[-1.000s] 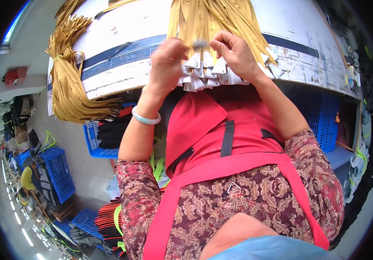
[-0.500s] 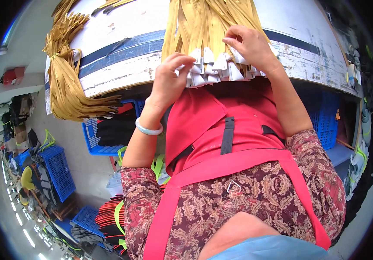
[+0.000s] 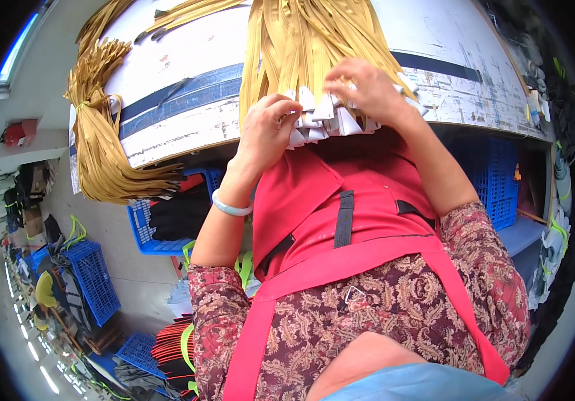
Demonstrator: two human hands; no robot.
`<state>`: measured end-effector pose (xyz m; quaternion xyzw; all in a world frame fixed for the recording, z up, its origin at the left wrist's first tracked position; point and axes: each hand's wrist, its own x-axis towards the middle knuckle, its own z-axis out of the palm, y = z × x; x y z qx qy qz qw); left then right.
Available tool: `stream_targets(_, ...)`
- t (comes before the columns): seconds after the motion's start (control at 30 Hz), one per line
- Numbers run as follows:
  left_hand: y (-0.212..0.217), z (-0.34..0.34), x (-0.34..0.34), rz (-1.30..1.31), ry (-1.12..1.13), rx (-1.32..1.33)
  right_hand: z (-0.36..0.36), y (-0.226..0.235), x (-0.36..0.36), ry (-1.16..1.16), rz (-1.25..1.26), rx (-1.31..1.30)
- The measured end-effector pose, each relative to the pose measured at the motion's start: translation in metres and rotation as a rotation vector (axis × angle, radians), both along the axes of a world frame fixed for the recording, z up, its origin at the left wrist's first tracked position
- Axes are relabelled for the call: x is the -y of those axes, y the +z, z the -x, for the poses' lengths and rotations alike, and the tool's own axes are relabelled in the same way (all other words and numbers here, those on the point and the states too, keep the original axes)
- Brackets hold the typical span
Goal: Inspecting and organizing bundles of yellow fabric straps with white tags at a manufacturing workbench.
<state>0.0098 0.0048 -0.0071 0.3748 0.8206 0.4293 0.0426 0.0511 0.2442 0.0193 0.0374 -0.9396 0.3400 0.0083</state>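
Long mustard-yellow strips (image 3: 301, 50), which look like zipper tapes, lie side by side on the table in front of me. Their near ends carry white folded tabs (image 3: 346, 122) that overlap at the table's front edge. At the left side of this row, my left hand (image 3: 266, 132) has thumb and forefinger pinched together beside the tabs; what they hold is too small to make out. My right hand (image 3: 371, 92) is over the tabs a little further right, its fingers bent and slightly blurred, with their tips hidden among the strips.
A tied bundle of yellow strips (image 3: 103, 147) hangs over the white table's (image 3: 174, 127) left edge. Blue crates (image 3: 144, 224) with dark pieces stand below at the left, and another blue crate (image 3: 498, 180) sits under the table at the right. Loose strips (image 3: 197, 12) lie at the back.
My right hand has moved left and slightly down, its fingers curling in over the tabs. My left hand has shifted slightly down, fingers still pinched. Some tabs have been rearranged.
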Motion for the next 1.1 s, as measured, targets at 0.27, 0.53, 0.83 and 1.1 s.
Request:
stream_targets(0.27, 0.009, -0.010, -0.009, -0.119, -0.026, 0.157, 0.025, -0.033, -0.058, -0.222, -0.329, -0.272)
stream_targets(0.53, -0.004, -0.020, -0.046, -0.618, 0.025, 0.890, 0.026, 0.004, -0.001, -0.130, 0.936, 0.251)
stream_targets(0.83, -0.020, -0.020, -0.045, -0.716, 0.100, 1.032, 0.003, 0.001, 0.019, 0.043, 0.841, 0.241)
stream_targets(1.1, -0.024, -0.043, -0.039, -0.892, 0.164, 0.870, -0.016, -0.028, 0.034, -0.136, 1.248, 0.339)
